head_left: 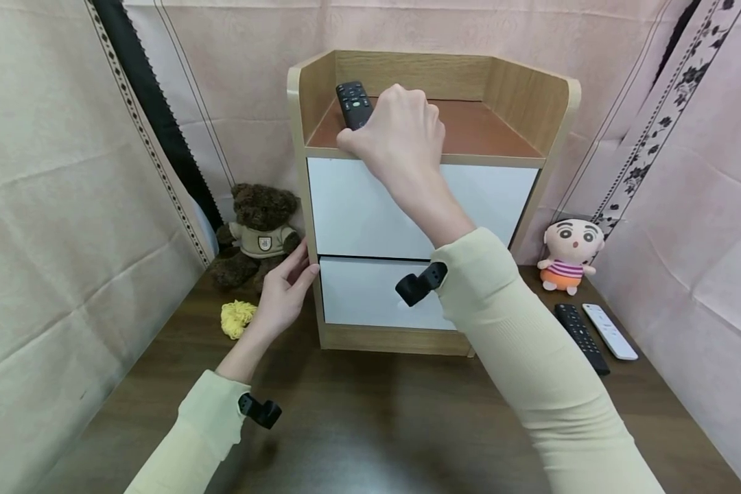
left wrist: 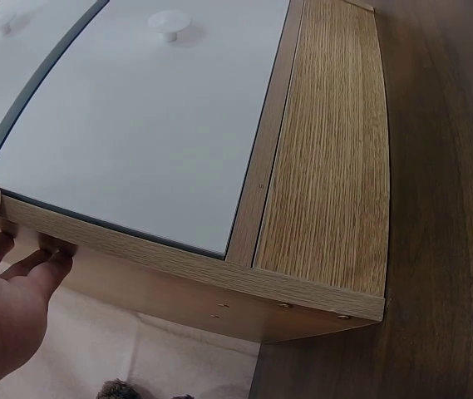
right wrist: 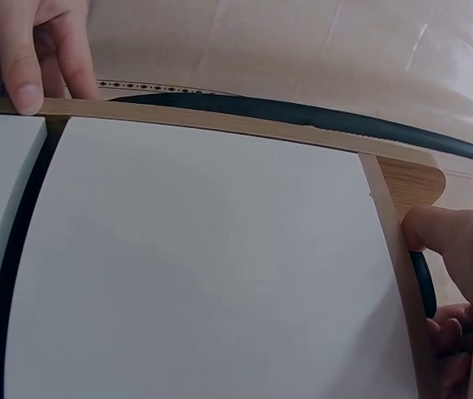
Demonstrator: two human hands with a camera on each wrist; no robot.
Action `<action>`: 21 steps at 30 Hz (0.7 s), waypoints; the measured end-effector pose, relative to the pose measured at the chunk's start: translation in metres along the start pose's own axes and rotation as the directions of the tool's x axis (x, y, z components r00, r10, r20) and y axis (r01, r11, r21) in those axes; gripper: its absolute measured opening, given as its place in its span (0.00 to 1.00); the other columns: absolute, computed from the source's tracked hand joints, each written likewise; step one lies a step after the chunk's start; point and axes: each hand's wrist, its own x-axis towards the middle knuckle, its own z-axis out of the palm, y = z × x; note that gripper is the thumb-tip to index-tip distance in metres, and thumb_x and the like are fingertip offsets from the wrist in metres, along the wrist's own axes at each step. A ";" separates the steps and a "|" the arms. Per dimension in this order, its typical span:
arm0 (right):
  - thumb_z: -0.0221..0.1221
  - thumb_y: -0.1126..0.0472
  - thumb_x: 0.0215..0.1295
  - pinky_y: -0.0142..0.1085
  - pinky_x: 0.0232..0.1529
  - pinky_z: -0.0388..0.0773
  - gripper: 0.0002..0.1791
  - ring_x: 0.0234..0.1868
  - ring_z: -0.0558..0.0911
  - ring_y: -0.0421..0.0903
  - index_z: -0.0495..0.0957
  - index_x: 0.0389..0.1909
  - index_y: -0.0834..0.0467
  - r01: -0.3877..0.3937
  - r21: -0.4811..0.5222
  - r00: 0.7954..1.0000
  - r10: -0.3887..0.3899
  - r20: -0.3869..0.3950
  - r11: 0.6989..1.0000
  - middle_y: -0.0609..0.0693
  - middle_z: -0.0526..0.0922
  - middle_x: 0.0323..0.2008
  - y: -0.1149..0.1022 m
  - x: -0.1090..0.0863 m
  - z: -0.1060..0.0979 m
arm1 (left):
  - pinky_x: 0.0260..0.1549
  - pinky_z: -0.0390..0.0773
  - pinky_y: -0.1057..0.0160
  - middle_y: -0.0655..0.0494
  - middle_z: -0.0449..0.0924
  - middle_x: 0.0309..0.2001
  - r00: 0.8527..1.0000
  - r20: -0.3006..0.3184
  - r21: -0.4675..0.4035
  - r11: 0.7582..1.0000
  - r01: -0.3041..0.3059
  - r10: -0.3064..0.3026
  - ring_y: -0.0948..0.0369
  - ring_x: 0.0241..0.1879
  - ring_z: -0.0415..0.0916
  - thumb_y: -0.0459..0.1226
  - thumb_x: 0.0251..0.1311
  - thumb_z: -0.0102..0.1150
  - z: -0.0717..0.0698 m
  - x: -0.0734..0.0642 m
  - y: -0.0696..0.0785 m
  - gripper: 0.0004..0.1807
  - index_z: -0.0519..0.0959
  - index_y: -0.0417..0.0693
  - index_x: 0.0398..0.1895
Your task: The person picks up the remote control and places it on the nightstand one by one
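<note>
From my end: black remote [head_left: 353, 103] is in the right hand [head_left: 404, 130], upper centre of the head frame, over the left part of the top shelf [head_left: 469, 127] of the cabinet [head_left: 527, 96]. I read a pinch on its near end, thumb on the left, fingers curled and mostly hidden behind the hand; right wrist view shows just a dark edge between thumb and fingers, right side of frame. Far end sticks out past the thumb, pointing up and slightly left; long axis steep in frame, button face toward me. Slim, rounded corners, small pale buttons; lower buttons covered. Left hand [head_left: 284, 291], left of centre, rests on the cabinet's left side, fingers apart, thumb on the front edge. Cabinet is wood-toned, reddish-brown shelf, white upper drawer [head_left: 358, 213] and lower drawer [head_left: 361, 291]; I get a round white knob [left wrist: 169, 23] at the top of the left wrist view. Middle left: brown teddy bear [head_left: 264, 233], with a yellow bundle [head_left: 234, 318] below it. Middle right: doll [head_left: 568, 257], striped top, then second dark remote [head_left: 579, 335] and white remote [head_left: 610, 332] side by side on the brown table [head_left: 346, 418].
</note>
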 end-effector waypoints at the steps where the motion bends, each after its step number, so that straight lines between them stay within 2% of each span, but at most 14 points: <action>1: 0.62 0.47 0.54 0.40 0.26 0.76 0.14 0.30 0.78 0.50 0.74 0.25 0.54 -0.003 -0.003 1.000 0.003 0.002 1.000 0.48 0.77 0.29 -0.001 0.001 0.001 | 0.65 0.72 0.57 0.49 0.61 0.76 1.000 0.000 0.001 1.000 0.001 -0.001 0.49 0.72 0.63 0.35 0.78 0.53 0.000 0.000 0.000 0.31 0.59 0.47 0.80; 8: 0.63 0.46 0.55 0.40 0.26 0.77 0.15 0.32 0.78 0.49 0.76 0.27 0.54 -0.021 0.016 0.999 0.021 0.026 1.000 0.48 0.77 0.31 -0.005 0.006 0.005 | 0.65 0.72 0.57 0.48 0.62 0.76 1.000 -0.005 0.009 1.000 -0.003 0.003 0.49 0.72 0.64 0.35 0.78 0.53 0.000 0.000 0.000 0.31 0.59 0.46 0.80; 16: 0.64 0.45 0.54 0.42 0.28 0.78 0.17 0.35 0.79 0.50 0.71 0.24 0.51 -0.049 0.002 0.997 0.049 0.052 0.999 0.46 0.73 0.31 -0.007 0.008 0.002 | 0.65 0.72 0.60 0.49 0.61 0.77 1.000 -0.001 -0.009 1.000 0.007 -0.007 0.52 0.73 0.63 0.36 0.78 0.53 -0.001 0.000 0.001 0.31 0.58 0.46 0.80; 21: 0.63 0.45 0.57 0.41 0.29 0.78 0.18 0.34 0.78 0.50 0.70 0.24 0.53 -0.037 0.006 0.998 0.036 0.047 0.999 0.46 0.72 0.30 -0.008 0.007 0.003 | 0.65 0.72 0.60 0.50 0.61 0.76 1.000 0.000 -0.010 1.000 0.007 -0.007 0.52 0.73 0.63 0.36 0.78 0.52 0.000 -0.001 0.000 0.31 0.58 0.47 0.80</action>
